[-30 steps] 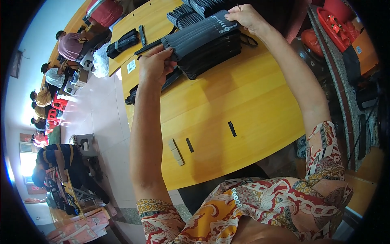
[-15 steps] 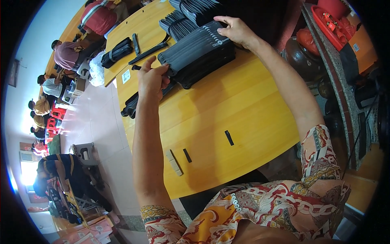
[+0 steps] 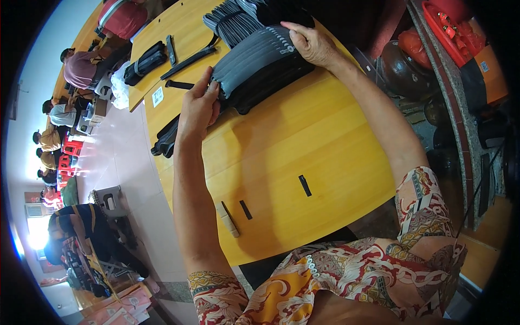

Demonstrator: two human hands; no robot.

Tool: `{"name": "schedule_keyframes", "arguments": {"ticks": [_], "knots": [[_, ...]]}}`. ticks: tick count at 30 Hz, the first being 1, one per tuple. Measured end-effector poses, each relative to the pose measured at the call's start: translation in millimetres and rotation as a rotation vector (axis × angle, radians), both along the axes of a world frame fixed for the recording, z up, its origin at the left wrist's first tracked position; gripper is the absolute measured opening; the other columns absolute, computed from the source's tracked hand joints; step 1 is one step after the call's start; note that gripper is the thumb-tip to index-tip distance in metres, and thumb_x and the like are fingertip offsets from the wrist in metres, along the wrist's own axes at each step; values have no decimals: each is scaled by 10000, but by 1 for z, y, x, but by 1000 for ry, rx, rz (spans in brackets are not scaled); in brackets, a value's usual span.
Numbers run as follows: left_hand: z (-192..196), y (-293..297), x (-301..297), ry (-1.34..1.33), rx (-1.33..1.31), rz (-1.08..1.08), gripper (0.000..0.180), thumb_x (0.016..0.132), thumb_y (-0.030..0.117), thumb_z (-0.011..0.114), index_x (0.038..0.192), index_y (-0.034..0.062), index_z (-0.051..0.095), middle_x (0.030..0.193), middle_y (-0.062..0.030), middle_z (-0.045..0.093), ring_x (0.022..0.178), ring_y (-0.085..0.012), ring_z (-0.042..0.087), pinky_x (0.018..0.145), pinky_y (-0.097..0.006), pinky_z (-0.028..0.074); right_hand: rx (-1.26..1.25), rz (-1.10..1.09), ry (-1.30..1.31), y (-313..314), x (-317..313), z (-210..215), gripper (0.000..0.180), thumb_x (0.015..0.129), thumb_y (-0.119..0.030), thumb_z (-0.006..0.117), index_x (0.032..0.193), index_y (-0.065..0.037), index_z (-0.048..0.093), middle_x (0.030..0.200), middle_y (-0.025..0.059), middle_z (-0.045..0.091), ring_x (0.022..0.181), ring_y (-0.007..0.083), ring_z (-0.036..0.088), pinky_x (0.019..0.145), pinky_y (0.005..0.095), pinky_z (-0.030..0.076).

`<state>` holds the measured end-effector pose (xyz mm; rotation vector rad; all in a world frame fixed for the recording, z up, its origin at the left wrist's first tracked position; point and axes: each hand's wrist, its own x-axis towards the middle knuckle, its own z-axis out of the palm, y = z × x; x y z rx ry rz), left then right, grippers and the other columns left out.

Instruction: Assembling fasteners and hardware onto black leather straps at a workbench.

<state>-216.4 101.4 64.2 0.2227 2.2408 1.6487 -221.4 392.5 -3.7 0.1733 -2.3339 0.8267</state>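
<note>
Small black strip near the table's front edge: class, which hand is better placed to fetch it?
Probably the left. The left hand grips the near end of the dark stack, closer to the strip; the right hand rests on the far end.
</note>
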Motion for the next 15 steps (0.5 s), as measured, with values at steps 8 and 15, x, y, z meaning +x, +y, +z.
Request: {"name": "schedule_keyframes", "arguments": {"ticks": [8, 15], "knots": [[-2, -6, 2, -88, 175, -71, 489, 938, 210, 460, 1390, 129, 290, 553, 15, 415, 427, -77, 377, 391, -226, 297, -138, 174, -156, 7, -3, 7, 405, 928, -366, 443, 1233, -108, 506, 938, 106, 624, 876, 163, 571, 805, 269, 444], [1, -15, 10, -26, 295, 7, 516, 943, 270, 443, 1401, 132, 249, 568, -26, 499, 424, -90, 404, 399, -224, 323, -213, -58, -196, 14, 17, 31, 558, 911, -430, 454, 1263, 1, 435, 1151, 182, 555, 1104, 233, 504, 923, 287, 386]]}}
